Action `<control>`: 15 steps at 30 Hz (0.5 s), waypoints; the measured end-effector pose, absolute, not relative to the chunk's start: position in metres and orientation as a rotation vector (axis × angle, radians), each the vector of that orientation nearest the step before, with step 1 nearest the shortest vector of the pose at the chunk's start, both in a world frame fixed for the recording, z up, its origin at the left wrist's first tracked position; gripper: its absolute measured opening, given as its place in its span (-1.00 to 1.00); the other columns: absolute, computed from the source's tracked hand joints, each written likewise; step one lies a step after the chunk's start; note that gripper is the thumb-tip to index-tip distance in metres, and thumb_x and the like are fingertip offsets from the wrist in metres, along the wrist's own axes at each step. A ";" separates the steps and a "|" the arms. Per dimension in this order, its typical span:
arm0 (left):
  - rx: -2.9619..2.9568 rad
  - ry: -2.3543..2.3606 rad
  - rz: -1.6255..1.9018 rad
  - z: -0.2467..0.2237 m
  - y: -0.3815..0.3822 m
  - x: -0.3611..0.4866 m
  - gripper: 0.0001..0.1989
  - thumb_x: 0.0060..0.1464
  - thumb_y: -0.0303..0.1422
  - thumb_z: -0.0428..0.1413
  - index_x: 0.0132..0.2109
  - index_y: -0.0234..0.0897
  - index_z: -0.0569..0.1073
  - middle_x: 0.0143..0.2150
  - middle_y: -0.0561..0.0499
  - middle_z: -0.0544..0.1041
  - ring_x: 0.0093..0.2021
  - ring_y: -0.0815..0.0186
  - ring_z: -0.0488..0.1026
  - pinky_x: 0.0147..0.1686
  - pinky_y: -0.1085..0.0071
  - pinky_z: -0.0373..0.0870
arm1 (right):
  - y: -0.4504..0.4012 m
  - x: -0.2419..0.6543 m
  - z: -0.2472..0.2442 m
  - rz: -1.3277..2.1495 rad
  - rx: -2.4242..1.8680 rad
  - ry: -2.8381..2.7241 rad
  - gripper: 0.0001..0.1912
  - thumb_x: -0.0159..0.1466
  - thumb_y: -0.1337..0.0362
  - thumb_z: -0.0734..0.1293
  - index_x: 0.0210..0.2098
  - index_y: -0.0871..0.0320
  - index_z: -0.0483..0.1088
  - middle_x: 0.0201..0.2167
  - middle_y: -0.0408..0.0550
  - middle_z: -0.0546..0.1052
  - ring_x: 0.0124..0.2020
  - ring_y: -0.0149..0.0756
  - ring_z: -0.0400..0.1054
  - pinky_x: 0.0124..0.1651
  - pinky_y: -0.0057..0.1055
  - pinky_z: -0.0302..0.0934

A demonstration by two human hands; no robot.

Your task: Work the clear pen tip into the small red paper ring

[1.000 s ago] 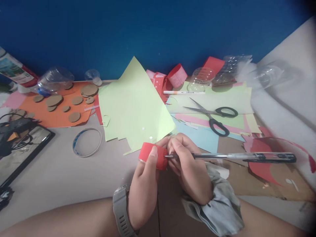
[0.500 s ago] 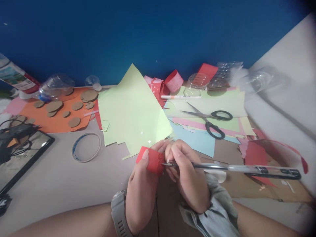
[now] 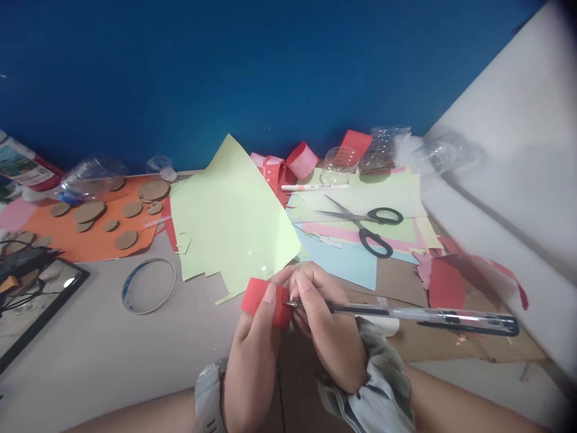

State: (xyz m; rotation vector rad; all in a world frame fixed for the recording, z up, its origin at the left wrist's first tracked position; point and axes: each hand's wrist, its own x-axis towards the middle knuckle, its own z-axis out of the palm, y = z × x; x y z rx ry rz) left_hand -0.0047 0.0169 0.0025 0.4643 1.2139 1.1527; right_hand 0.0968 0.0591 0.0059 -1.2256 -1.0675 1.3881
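Lower centre of frame: left hand (image 3: 255, 355) fingers closed around red paper roll (image 3: 265, 299). Right hand (image 3: 327, 337) pinches pen (image 3: 406, 314), tip at roll's edge. Curling step; needs steady grip. Scissors (image 3: 365, 224) upper right on worktop (image 3: 90, 343).

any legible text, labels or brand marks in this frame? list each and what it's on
Nothing reads as quotable text.
White marker: dark print along the barrel, too small to read.
Printed packaging at far left: picture and lettering, blurred.
Clear pen in the right hand: no readable marking.
Tape ring: blue marks inside, not legible.
Red paper roll in the left hand: no text.
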 end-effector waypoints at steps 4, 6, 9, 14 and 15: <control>0.443 1.300 1.090 0.003 0.017 -0.006 -0.48 0.45 0.09 0.14 0.29 -0.06 0.69 0.20 -0.09 0.77 0.35 -0.14 0.59 0.47 -0.01 0.40 | 0.059 0.097 0.006 1.371 -1.244 -1.093 -0.58 0.40 0.03 0.37 -0.52 0.02 0.25 -0.53 -0.18 0.44 -0.58 -0.37 0.13 -0.50 -0.36 0.08; 0.432 1.319 1.076 0.002 0.016 -0.007 -0.48 0.45 0.10 0.14 0.29 -0.06 0.69 0.17 -0.10 0.78 0.33 -0.14 0.60 0.46 -0.01 0.41 | 0.058 0.098 0.007 1.365 -1.246 -1.108 -0.58 0.41 0.05 0.37 -0.52 0.02 0.25 -0.53 -0.18 0.45 -0.56 -0.36 0.15 -0.49 -0.36 0.09; 0.429 1.318 1.063 0.001 0.015 -0.008 -0.48 0.45 0.11 0.13 0.29 -0.04 0.69 0.12 -0.10 0.79 0.33 -0.15 0.60 0.44 -0.02 0.44 | 0.056 0.098 0.008 1.357 -1.253 -1.126 -0.59 0.41 0.06 0.36 -0.51 0.02 0.25 -0.52 -0.16 0.46 -0.50 -0.31 0.25 -0.44 -0.34 0.15; 0.436 1.249 1.085 0.001 0.014 -0.007 -0.50 0.45 0.09 0.14 0.29 -0.05 0.68 0.15 -0.09 0.78 0.38 -0.15 0.56 0.45 -0.01 0.42 | 0.056 0.099 0.005 1.398 -1.258 -1.092 -0.60 0.43 0.05 0.35 -0.49 0.01 0.26 -0.49 -0.13 0.47 -0.46 -0.25 0.27 -0.44 -0.31 0.11; 0.431 1.250 1.084 0.001 0.015 -0.007 -0.49 0.45 0.09 0.14 0.29 -0.06 0.68 0.14 -0.09 0.78 0.37 -0.15 0.56 0.45 -0.01 0.42 | 0.056 0.099 0.004 1.406 -1.257 -1.079 -0.60 0.43 0.03 0.35 -0.49 0.01 0.26 -0.49 -0.13 0.46 -0.46 -0.25 0.26 -0.47 -0.31 0.07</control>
